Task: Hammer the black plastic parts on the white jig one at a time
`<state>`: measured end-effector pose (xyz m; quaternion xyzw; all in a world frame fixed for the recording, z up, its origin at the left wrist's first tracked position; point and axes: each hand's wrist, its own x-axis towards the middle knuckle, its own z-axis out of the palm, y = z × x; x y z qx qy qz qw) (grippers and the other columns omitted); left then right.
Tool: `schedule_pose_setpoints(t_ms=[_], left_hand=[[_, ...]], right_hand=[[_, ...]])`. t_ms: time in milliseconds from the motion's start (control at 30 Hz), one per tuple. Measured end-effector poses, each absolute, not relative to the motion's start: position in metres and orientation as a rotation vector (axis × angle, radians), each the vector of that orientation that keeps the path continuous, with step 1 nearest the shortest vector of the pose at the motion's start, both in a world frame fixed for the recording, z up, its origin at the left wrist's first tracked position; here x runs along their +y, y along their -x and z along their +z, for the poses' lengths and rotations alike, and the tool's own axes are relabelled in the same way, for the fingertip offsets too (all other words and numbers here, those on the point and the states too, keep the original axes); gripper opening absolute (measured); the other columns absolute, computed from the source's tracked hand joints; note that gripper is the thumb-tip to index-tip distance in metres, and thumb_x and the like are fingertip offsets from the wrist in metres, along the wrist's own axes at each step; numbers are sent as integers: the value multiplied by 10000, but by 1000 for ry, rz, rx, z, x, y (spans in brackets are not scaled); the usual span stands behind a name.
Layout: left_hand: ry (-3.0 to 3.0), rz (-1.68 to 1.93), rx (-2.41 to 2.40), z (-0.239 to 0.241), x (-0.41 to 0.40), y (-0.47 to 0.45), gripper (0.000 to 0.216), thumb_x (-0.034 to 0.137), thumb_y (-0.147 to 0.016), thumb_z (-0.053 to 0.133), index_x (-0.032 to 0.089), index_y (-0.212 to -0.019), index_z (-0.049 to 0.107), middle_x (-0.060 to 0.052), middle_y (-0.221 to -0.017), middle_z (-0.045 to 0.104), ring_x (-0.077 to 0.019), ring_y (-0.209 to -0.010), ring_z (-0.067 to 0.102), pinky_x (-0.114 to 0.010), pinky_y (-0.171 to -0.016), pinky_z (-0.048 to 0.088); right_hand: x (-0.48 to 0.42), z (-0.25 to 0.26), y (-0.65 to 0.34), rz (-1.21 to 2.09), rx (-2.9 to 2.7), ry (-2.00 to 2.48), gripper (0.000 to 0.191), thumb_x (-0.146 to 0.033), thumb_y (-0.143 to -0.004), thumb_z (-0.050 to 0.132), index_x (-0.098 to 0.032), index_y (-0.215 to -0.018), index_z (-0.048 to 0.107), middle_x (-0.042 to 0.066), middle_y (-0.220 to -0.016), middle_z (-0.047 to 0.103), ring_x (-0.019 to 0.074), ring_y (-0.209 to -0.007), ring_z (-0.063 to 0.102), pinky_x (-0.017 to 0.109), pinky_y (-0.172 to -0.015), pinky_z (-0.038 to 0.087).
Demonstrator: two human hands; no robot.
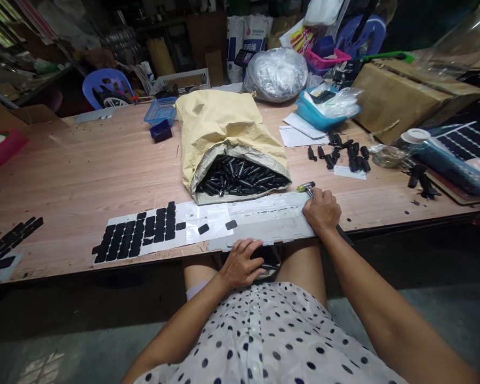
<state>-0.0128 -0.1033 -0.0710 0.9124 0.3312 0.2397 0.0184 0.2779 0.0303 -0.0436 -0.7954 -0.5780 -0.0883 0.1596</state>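
My right hand (322, 209) rests on the right end of a long white backing strip (264, 218) at the table's front edge, closed round a small tool with a yellow-green handle (305, 186). My left hand (242, 262) is below the table edge, over my lap, fingers curled on a dark object I cannot make out. Black rectangular stickers (138, 236) cover a white sheet to the left of the strip. An open tan sack (228, 144) full of black cylindrical parts (242, 178) lies just behind the strip.
Loose black parts (340, 154) lie at the right near a glass dish (390, 156). A cardboard box (408, 96), blue tray (322, 114), small blue basket (160, 111) and clear bag (278, 72) stand farther back. More black stickers (12, 240) lie far left.
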Motion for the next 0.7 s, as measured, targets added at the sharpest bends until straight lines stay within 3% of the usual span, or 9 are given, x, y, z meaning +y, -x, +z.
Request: schedule_pose_setpoints(t_ms=[300,467,700], left_hand=[[-2909,773,1332,-114,-120,4,238,295,-903,695,288,-1138,731,-67,-1560,578,-261,-1451,505,-446,-1289,275],[-2858,718,1335,-117,-122,3,176,207,-861,692,281,-1012,744,-61,-1566,577,-258,-1447,523,-443,-1279,314],[-2850,693,1313,-124,-123,4,162,193,-842,706,268,-981,744,-65,-1562,581,-257,-1477,493,-440,-1281,321]], right_hand=[[30,-39,-276,-238,-1650,2282,350,-226,-934,490,-162,-1224,675,155,-1028,601,284,-924,542,335,-663,316],[29,-39,-276,-216,-1659,2265,349,-227,-935,489,-155,-1226,669,159,-1029,593,284,-930,536,337,-664,304],[29,-42,-279,-214,-1644,2250,349,-236,-931,497,-157,-1223,673,156,-1021,584,282,-912,529,333,-676,318]])
